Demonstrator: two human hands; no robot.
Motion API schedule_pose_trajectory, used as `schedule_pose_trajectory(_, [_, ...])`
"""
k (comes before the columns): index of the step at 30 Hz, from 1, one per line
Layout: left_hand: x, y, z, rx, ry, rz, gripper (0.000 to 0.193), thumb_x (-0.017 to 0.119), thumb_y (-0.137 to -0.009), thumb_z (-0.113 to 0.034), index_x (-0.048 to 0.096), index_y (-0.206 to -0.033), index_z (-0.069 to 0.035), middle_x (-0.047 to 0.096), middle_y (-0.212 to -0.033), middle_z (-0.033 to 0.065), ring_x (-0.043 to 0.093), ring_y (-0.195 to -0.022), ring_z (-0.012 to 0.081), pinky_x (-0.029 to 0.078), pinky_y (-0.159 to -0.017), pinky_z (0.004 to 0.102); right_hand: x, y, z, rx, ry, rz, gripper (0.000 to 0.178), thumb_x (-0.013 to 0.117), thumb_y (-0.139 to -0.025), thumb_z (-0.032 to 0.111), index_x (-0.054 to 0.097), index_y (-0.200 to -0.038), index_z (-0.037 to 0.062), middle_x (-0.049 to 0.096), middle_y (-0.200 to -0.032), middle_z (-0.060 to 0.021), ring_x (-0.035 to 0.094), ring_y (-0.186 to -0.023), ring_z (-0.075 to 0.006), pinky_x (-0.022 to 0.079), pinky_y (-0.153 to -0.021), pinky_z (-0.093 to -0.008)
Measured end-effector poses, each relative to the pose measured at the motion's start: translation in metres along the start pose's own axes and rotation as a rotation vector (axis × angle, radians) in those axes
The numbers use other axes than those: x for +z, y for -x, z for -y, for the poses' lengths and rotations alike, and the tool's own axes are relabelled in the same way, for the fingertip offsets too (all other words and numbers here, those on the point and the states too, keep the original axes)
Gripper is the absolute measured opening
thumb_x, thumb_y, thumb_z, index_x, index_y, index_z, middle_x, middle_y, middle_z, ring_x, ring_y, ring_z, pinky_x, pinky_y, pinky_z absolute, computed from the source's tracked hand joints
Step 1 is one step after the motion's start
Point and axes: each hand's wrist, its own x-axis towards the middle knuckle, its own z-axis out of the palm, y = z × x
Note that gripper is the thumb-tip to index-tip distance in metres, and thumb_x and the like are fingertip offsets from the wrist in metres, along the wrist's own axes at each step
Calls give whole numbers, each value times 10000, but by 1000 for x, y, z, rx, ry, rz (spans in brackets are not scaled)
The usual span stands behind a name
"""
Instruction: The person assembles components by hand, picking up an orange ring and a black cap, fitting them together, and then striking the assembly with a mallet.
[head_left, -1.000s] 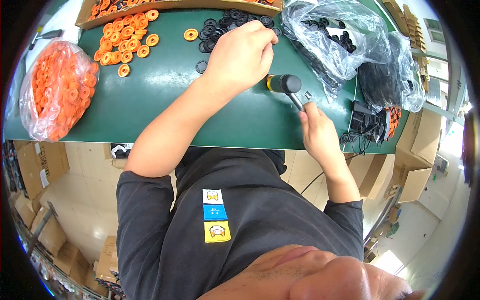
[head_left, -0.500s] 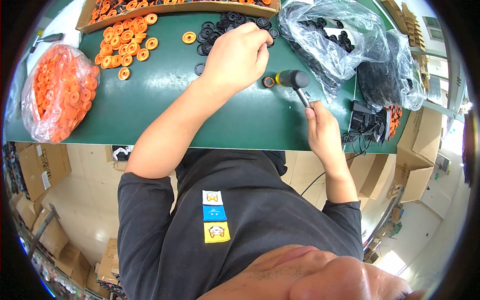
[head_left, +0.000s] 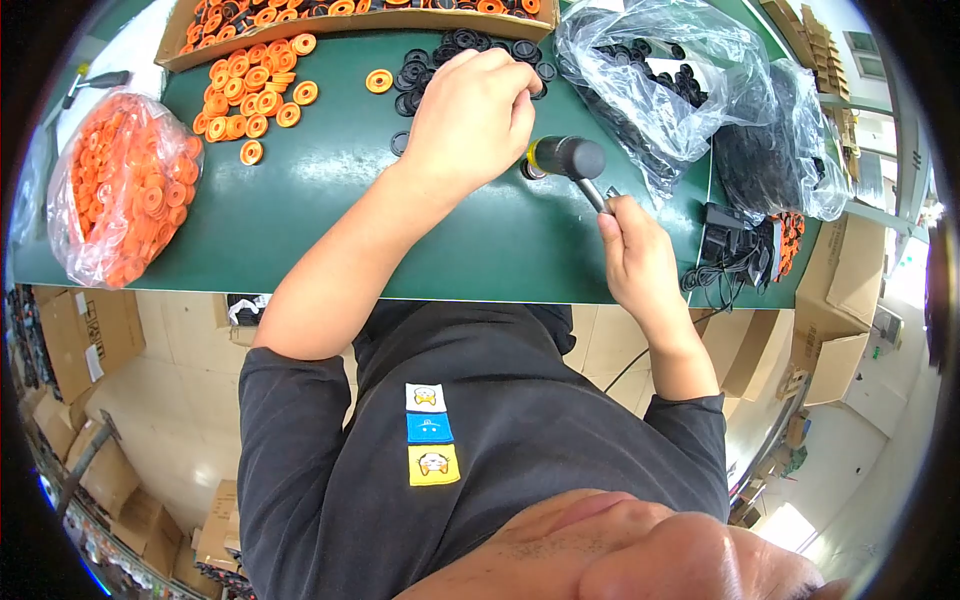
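Observation:
My right hand (head_left: 640,245) is wrapped round the handle of a mallet (head_left: 578,157) with a black head and a yellow band. The mallet head is over a small round piece (head_left: 532,172) on the green table, hiding most of it. My left hand (head_left: 473,118) hovers at the pile of black discs (head_left: 420,72), its fingers curled together; what they pinch, if anything, is hidden. One black disc (head_left: 400,143) lies apart beside my left wrist. Left of the pile sits a single orange disc (head_left: 379,81).
Loose orange discs (head_left: 255,90) and a clear bag of orange discs (head_left: 125,190) are on the left. A cardboard box (head_left: 360,20) spans the back. Clear bags (head_left: 690,70) with black parts stand right, near a black device with cables (head_left: 735,245). The table's front edge (head_left: 480,300) runs before me.
The mallet has swung left, and its head now covers most of the orange-and-black piece that was visible beside it. My right hand shifted slightly left; my left hand has barely moved.

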Motion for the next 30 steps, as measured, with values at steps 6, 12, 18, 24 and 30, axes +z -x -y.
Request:
schedule_pose_trajectory(6, [5,4,12,73,-105,173,187,607,-785,-26,705,-945,-31,650,-897,143,616,-929,352,504,-845,455,7,-2,-26,59,-67,-28,145,590,-992,158,608,-983,15,624,-844,-229,623,-804,-452,491,-701,-489])
schedule_pose_trajectory(12, [7,9,0,230,-55,533,162,659,-806,-105,646,-935,-6,606,-909,157,614,-941,365,503,-857,462,4,-6,-76,15,63,-237,158,679,-939,163,649,-969,11,624,-827,-161,619,-733,-359,488,-659,-424])
schedule_pose_trajectory(18, [3,11,5,155,-89,629,226,710,-778,-119,616,-957,-17,582,-950,145,628,-928,355,520,-815,455,-2,-34,-75,-150,143,-278,166,748,-845,102,671,-966,18,634,-871,-148,623,-795,-352,496,-724,-426])
schedule_pose_trajectory(24, [-3,3,-10,235,-33,574,232,703,-768,-109,604,-959,-23,578,-929,134,625,-882,347,523,-767,439,-13,-74,-45,-411,-69,-237,157,559,-772,-80,667,-827,18,662,-855,-141,651,-858,-350,522,-784,-426])
schedule_pose_trajectory(30, [-3,0,-11,358,34,355,323,708,-745,-35,642,-1061,-32,613,-974,125,642,-869,318,540,-761,393,13,-94,-30,-416,-372,-401,90,656,-852,31,643,-765,14,633,-729,-118,636,-689,-279,505,-650,-367])
